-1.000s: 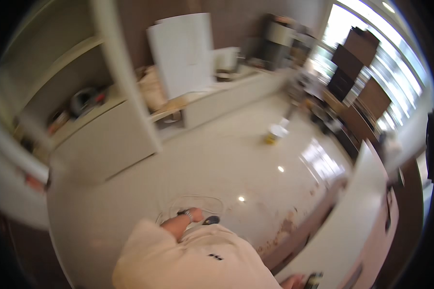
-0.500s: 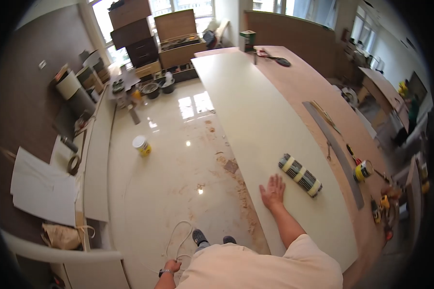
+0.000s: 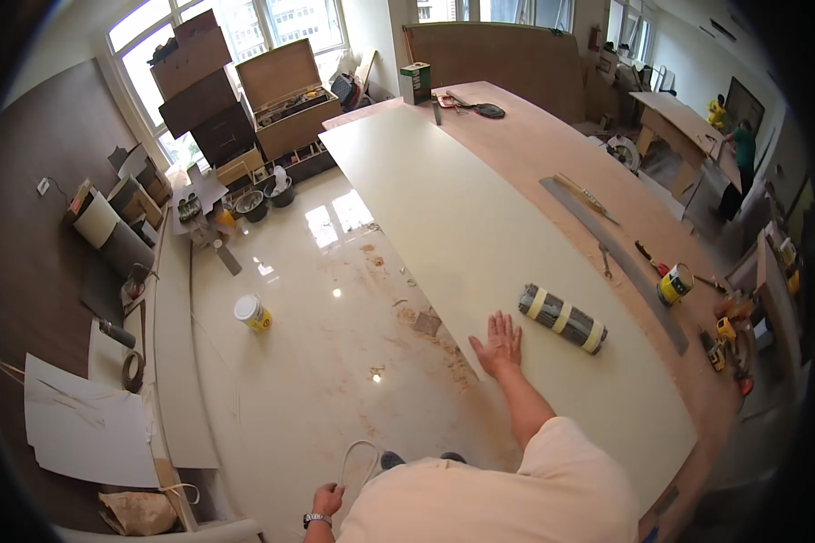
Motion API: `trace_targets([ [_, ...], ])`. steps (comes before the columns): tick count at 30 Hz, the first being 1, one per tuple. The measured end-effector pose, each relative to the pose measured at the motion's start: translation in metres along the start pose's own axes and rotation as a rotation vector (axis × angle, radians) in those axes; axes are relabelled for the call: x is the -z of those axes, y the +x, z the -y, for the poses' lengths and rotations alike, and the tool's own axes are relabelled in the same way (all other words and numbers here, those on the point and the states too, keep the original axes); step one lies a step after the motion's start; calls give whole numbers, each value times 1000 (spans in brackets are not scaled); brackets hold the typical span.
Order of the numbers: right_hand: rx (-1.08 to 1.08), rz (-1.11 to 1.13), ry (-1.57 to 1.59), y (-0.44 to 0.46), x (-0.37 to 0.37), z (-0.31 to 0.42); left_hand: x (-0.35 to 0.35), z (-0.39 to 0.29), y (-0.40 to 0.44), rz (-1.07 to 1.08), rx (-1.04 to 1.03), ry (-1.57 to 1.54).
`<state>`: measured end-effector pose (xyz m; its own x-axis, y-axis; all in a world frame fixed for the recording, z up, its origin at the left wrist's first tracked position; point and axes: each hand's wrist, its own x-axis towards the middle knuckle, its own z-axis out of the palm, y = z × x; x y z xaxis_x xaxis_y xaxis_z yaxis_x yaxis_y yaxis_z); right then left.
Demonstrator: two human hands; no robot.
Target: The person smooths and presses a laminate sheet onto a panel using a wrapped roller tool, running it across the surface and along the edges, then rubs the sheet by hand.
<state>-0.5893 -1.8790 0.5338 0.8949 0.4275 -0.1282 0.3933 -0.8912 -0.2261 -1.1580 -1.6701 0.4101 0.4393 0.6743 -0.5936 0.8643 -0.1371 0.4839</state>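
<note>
My right hand (image 3: 498,347) lies flat on the pale panel (image 3: 462,235), fingers spread, holding nothing. Just right of it rests a dark roll (image 3: 563,319) bound with pale yellow bands; hand and roll do not touch. Low in the view, my left hand (image 3: 327,499) hangs over the floor, wearing a wristwatch, its fingers curled closed. A thin white cord (image 3: 360,443) loops beside those fingers; whether they grip it is unclear. The panel lies over a pinkish board (image 3: 534,154), which carries a long grey strip (image 3: 616,262) and a yellow-labelled can (image 3: 675,283).
A white-lidded tub (image 3: 253,313) stands on the glossy floor, with dusty debris (image 3: 426,323) beside the panel. Power drills (image 3: 717,344) are at the right edge. Tool boxes (image 3: 290,104) stand by the windows. A person in green (image 3: 743,154) is at a far table (image 3: 675,127).
Since the earliest frame the view has swung right, bringing the panel and roll into full view. My right hand is now flat on the panel; over the last half second it has stayed beside the roll.
</note>
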Motion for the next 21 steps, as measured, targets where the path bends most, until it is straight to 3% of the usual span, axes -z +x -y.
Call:
trace_targets([
  [5, -62, 32, 14, -4, 4, 7, 41, 29, 26, 4, 75, 47],
  [11, -154, 27, 9, 9, 4, 30, 78, 64, 63, 311, 199, 261],
  [16, -123, 18, -24, 44, -7, 55, 121, 13, 170, 317, 200, 393],
  [21, -58, 50, -34, 126, -3, 100, 161, -104, 309, 121, -108, 263],
])
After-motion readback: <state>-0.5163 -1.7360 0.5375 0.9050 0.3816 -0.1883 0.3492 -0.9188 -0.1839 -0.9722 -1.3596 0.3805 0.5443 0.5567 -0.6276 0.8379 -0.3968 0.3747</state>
